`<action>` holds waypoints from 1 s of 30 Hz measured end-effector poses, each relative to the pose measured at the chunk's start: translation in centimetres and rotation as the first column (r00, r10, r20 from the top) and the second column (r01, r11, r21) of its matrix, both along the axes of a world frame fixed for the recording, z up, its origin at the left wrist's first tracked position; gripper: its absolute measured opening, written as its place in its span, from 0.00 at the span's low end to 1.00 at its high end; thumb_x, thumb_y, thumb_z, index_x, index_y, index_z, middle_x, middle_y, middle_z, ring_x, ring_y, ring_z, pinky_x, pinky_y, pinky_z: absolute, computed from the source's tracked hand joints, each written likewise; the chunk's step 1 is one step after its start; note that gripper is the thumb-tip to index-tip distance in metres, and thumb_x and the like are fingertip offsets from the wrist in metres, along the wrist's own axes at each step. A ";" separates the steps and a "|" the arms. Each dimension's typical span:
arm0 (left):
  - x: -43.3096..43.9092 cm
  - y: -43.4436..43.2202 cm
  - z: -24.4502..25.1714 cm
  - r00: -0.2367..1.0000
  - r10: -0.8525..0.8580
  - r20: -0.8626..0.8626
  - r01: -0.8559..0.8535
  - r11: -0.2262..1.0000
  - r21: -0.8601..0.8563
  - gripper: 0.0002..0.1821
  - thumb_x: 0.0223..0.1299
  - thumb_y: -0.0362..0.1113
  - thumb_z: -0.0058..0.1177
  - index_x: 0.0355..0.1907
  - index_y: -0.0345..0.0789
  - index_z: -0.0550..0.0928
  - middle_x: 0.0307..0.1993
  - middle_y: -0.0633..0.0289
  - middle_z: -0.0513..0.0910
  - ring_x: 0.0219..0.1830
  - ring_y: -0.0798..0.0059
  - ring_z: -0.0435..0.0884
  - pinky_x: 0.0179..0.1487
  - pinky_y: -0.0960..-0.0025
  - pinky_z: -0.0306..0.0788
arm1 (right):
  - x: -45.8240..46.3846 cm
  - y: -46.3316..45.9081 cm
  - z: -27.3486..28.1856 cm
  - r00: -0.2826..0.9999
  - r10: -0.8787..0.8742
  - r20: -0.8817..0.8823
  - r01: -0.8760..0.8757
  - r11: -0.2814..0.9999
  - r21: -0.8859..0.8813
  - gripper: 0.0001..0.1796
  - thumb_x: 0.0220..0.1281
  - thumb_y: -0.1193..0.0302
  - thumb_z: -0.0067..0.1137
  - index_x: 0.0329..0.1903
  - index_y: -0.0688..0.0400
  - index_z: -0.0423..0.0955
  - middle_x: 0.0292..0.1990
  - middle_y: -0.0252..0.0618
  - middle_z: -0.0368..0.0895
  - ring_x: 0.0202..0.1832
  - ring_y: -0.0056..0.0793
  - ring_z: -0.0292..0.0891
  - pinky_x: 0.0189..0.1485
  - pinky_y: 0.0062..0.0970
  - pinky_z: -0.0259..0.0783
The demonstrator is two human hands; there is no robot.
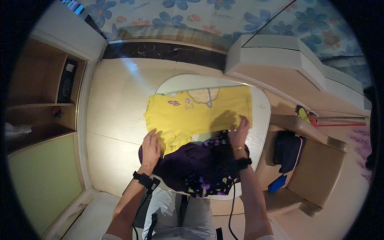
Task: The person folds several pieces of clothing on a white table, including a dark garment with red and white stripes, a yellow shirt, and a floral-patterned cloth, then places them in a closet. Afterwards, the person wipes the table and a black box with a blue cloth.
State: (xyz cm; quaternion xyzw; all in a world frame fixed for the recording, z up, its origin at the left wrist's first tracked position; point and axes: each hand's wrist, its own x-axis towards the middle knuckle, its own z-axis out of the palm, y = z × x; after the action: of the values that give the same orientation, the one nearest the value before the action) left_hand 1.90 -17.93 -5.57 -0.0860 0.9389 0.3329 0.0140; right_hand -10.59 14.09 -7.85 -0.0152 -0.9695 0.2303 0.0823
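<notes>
A yellow short-sleeved T-shirt (180, 117) lies on a white table with rounded corners (260, 120), its neck end to the left and hem to the right. A planet and rocket print shows near its far edge, which looks like a straight fold. At the near sleeve is my left hand (151, 150), fingers extended and slightly spread. My right hand (240, 133) is by the hem's near corner, casting a shadow on the yellow cloth; no grip shows. A dark purple garment with a floral pattern (195, 165) is bunched between my forearms and hangs over the table's near edge.
To the right, a brown chair (318, 162) holds a dark folded garment (289, 150) and a blue item (277, 183). Open wooden shelves (39, 72) stand left. A pale boxed ledge (270, 63) runs behind the table. Black cables (231, 210) trail from my wrist bands.
</notes>
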 end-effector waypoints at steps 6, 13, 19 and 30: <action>0.7 -1.9 0.8 0.944 -0.329 0.030 0.325 0.906 -0.272 0.20 0.51 0.27 0.47 0.50 0.37 0.73 0.52 0.54 0.69 0.56 0.59 0.68 0.56 0.62 0.63 | 6.2 -11.1 3.6 0.713 0.633 0.301 -0.553 0.772 -0.314 0.30 0.44 0.73 0.62 0.54 0.61 0.64 0.54 0.50 0.66 0.57 0.48 0.62 0.59 0.39 0.60; -1.8 -4.4 -1.0 0.833 -0.550 0.070 0.543 0.784 -0.302 0.21 0.48 0.28 0.50 0.49 0.39 0.73 0.51 0.58 0.70 0.54 0.62 0.68 0.55 0.62 0.62 | 7.4 -14.4 1.5 0.619 0.714 0.326 -0.757 0.654 0.004 0.23 0.46 0.70 0.60 0.49 0.57 0.69 0.50 0.42 0.67 0.50 0.41 0.65 0.52 0.39 0.61; -4.1 -4.9 -1.2 0.936 -0.333 0.110 0.334 0.942 0.010 0.13 0.51 0.32 0.52 0.41 0.35 0.74 0.36 0.56 0.77 0.42 0.63 0.76 0.45 0.63 0.68 | 5.2 -14.0 -2.7 0.793 0.586 0.170 -0.510 0.789 -0.341 0.09 0.56 0.70 0.54 0.40 0.57 0.71 0.35 0.38 0.73 0.40 0.34 0.71 0.45 0.32 0.67; -4.5 -4.4 -4.7 0.911 0.411 0.033 -0.410 0.891 0.196 0.21 0.53 0.39 0.59 0.44 0.26 0.73 0.36 0.50 0.76 0.39 0.62 0.73 0.45 0.65 0.69 | 4.4 -14.7 1.7 0.914 0.404 0.040 -0.385 0.894 -0.229 0.26 0.50 0.77 0.56 0.54 0.65 0.64 0.52 0.53 0.68 0.53 0.50 0.65 0.57 0.40 0.61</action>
State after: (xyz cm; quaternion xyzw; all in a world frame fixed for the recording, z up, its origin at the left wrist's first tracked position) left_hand -2.56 -22.34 -10.28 -0.2788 0.8618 0.4206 -0.0525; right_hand -6.17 -0.63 -6.12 0.1628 -0.9241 0.3455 -0.0104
